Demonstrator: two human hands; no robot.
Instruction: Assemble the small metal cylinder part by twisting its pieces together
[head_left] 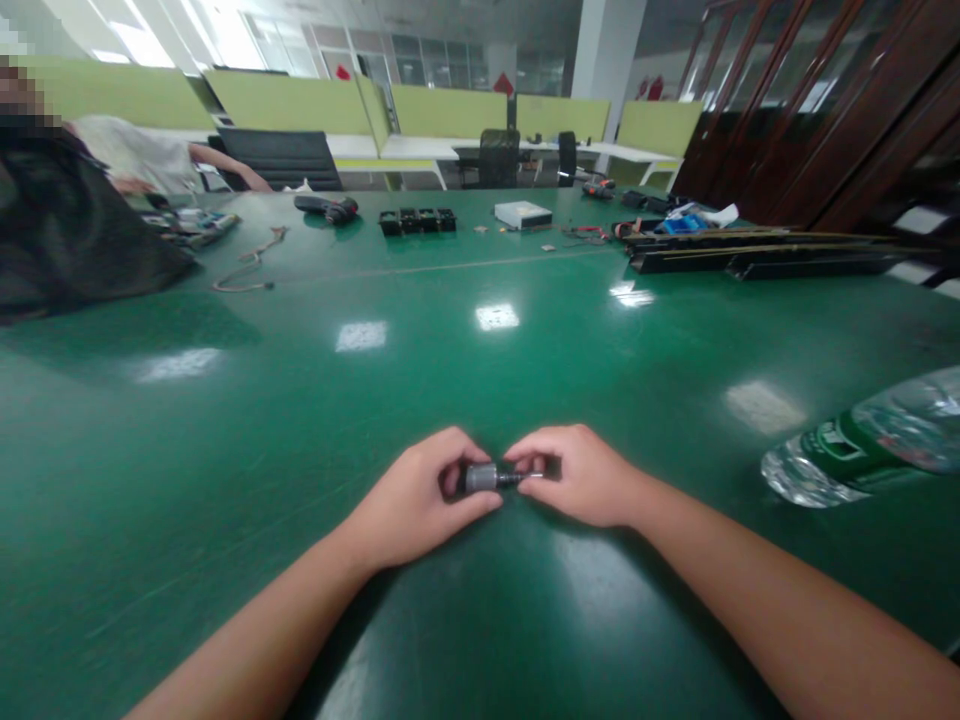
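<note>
Near the front middle of the green table (pixel 480 380), both hands meet at a small grey and black cylinder (pixel 481 477), which lies sideways and has a narrow dark stem with a bright tip on its right. Its exact kind is too small to make out. My left hand (pixel 420 500) is closed around the thick grey body, thumb in front and fingers behind. On the stem end, my right hand (pixel 581 475) pinches with thumb and fingers, partly hiding the tip.
A water bottle (pixel 862 440) lies on its side at right. Farther back are a power tool (pixel 326 208), black blocks (pixel 418 221), a cable (pixel 251 262), a white box (pixel 523 215) and long dark bars (pixel 750 252). Another person's arm (pixel 232 165) shows at far left.
</note>
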